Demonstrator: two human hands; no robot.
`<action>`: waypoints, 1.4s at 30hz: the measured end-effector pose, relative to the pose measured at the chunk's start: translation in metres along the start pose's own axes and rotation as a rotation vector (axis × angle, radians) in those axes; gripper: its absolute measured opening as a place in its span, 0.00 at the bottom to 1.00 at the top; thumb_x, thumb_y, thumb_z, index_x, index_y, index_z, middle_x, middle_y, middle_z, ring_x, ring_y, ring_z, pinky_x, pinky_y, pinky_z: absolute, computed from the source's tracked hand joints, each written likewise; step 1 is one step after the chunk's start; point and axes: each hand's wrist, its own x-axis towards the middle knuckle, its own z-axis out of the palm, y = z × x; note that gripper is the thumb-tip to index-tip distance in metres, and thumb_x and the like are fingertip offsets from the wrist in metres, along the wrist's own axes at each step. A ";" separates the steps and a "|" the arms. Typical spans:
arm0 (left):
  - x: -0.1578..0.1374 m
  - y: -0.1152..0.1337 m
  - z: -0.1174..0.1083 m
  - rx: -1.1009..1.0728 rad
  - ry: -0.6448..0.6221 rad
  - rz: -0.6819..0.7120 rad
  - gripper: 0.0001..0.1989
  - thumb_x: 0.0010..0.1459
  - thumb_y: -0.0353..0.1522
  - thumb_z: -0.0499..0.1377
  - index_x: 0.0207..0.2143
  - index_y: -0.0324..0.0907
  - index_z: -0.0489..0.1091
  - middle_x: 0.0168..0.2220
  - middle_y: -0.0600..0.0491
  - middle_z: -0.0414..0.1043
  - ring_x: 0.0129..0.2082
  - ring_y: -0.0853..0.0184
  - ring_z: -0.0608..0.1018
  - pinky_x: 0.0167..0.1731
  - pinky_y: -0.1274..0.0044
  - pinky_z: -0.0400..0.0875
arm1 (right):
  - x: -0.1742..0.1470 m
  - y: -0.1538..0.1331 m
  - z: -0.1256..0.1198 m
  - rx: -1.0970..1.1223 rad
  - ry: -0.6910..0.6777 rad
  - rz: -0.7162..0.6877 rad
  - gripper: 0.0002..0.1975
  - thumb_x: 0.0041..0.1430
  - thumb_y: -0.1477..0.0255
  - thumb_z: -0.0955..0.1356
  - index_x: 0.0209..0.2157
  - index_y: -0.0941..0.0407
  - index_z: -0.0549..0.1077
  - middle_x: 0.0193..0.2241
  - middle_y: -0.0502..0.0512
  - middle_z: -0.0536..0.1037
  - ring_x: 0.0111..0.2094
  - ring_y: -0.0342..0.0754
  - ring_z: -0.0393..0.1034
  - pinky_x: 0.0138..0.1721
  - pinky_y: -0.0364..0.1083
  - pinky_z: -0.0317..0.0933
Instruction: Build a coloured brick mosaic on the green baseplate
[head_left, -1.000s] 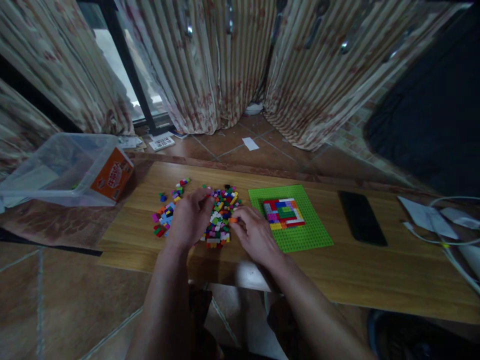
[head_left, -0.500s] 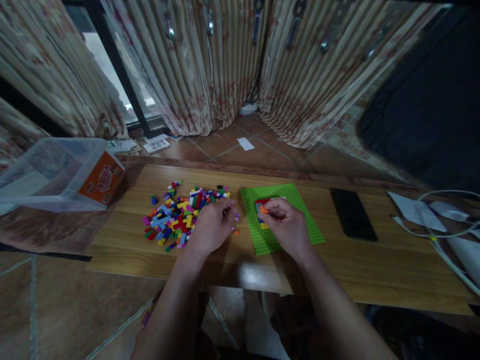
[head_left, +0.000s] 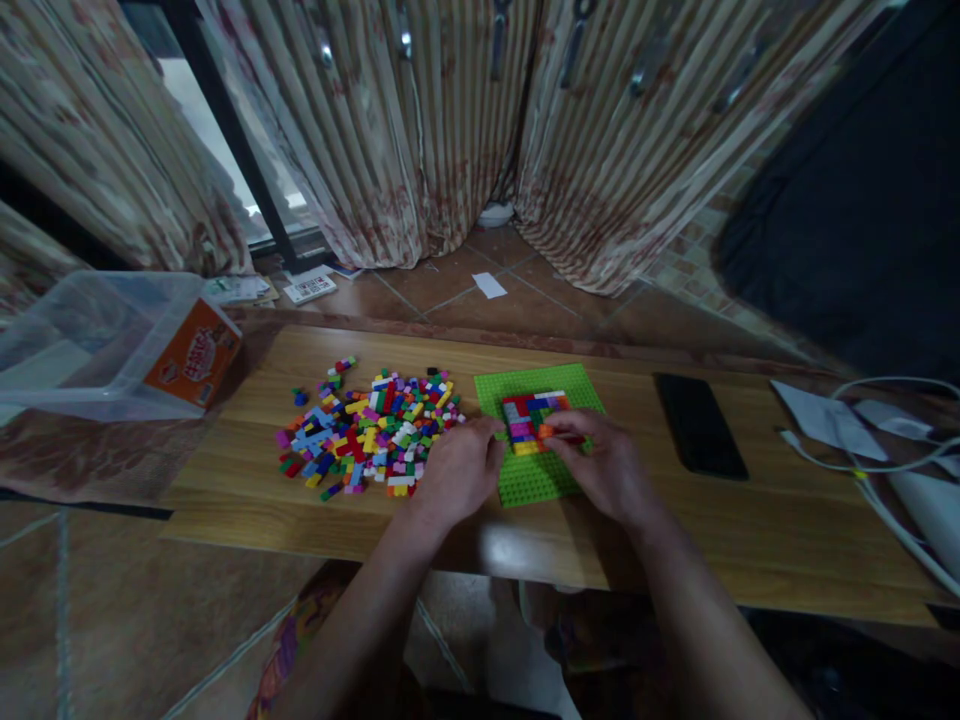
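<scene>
A green studded baseplate (head_left: 525, 490) lies on the wooden table, and a patch of multicoloured toy bricks (head_left: 523, 428) is built up on it. My right hand (head_left: 606, 465) pinches a small orange brick (head_left: 546, 432) over the right part of this patch. At the plate's left edge is my left hand (head_left: 463, 468), thumb and fingers drawn together; whatever lies between them is hidden. Just left of that hand spreads a loose pile of small bricks (head_left: 367, 435) in many colours.
A clear plastic bin (head_left: 112, 350) with an orange label stands at the left end of the table. A black phone (head_left: 700, 425) lies right of the plate. White cables (head_left: 862, 470) and papers (head_left: 829, 420) are at the far right.
My left hand has moved right, from the pile's edge to the baseplate's left edge. My right hand, with the orange brick, has shifted slightly right and nearer to me, uncovering more of the brick patch.
</scene>
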 end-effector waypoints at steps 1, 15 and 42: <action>-0.001 0.000 0.001 0.003 -0.001 0.013 0.13 0.62 0.29 0.54 0.47 0.42 0.74 0.38 0.49 0.80 0.38 0.64 0.81 0.40 0.75 0.72 | 0.000 -0.001 0.001 -0.031 -0.032 -0.019 0.06 0.60 0.70 0.68 0.38 0.51 0.77 0.36 0.53 0.79 0.37 0.50 0.73 0.41 0.51 0.68; -0.002 0.012 0.015 0.117 -0.092 0.130 0.12 0.64 0.29 0.51 0.45 0.42 0.72 0.43 0.48 0.79 0.42 0.61 0.80 0.44 0.71 0.73 | 0.005 -0.001 0.006 -0.154 -0.108 -0.166 0.11 0.60 0.77 0.68 0.43 0.51 0.77 0.41 0.53 0.80 0.45 0.52 0.71 0.49 0.55 0.65; -0.001 0.012 0.018 0.145 -0.094 0.117 0.11 0.65 0.29 0.50 0.44 0.41 0.72 0.42 0.47 0.78 0.42 0.62 0.80 0.44 0.72 0.73 | 0.007 0.006 0.010 -0.187 -0.015 -0.089 0.07 0.60 0.69 0.70 0.30 0.49 0.81 0.38 0.54 0.76 0.44 0.53 0.69 0.47 0.56 0.63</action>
